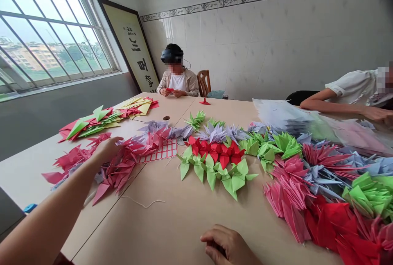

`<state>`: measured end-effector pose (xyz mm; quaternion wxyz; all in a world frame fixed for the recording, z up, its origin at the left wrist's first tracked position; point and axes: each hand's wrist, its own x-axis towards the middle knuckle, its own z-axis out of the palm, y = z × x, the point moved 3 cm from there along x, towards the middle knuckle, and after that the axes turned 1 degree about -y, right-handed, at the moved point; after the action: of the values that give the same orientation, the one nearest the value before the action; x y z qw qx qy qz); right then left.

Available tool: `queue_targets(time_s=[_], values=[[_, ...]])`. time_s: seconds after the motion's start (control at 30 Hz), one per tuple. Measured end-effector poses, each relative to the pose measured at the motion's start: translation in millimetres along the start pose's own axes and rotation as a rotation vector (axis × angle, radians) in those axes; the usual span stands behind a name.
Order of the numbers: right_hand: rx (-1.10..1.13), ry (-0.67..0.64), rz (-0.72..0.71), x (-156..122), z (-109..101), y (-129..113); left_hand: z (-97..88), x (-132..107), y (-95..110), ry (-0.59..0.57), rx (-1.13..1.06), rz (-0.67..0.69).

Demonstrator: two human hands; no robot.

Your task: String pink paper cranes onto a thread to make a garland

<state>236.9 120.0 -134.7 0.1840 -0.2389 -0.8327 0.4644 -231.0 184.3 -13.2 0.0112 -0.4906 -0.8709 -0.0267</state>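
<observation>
My left hand (107,148) reaches over a heap of pink folded paper cranes (118,171) at the left; its fingers touch the heap and are mostly hidden, so their grip cannot be made out. Low in the middle, my right hand (229,242) rests near the table's front edge, fingers loosely curled in, with nothing visible in them. Ahead of it lie a row of light green paper cranes (211,173) and a row of red paper cranes (225,152). A piece of white string (144,205) lies loose on the table between my hands.
Many pink, red, green and blue folded papers (288,175) cover the right side. Plastic bags (279,117) lie behind them. More folded paper (95,123) is at the far left, and a red-and-white grid sheet (159,152) lies mid-table. Two people sit across, one holding red paper (170,89).
</observation>
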Motion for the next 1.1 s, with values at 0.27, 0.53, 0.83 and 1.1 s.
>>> queue_targets(time_s=[0.27, 0.53, 0.83, 1.1], values=[[0.019, 0.001, -0.002, -2, -2, -3, 4.6, 0, 4, -0.011, 0.015, 0.005], [0.052, 0.018, 0.102, -6, -11, -21, 10.4, -4, 4, -0.019, 0.029, 0.064], [0.057, 0.018, 0.102, -6, -11, -22, 10.2, -5, 1, -0.001, -0.017, 0.057], [0.06, 0.0, 0.102, -5, -11, -20, 6.7, -8, 7, -0.051, -0.084, 0.027]])
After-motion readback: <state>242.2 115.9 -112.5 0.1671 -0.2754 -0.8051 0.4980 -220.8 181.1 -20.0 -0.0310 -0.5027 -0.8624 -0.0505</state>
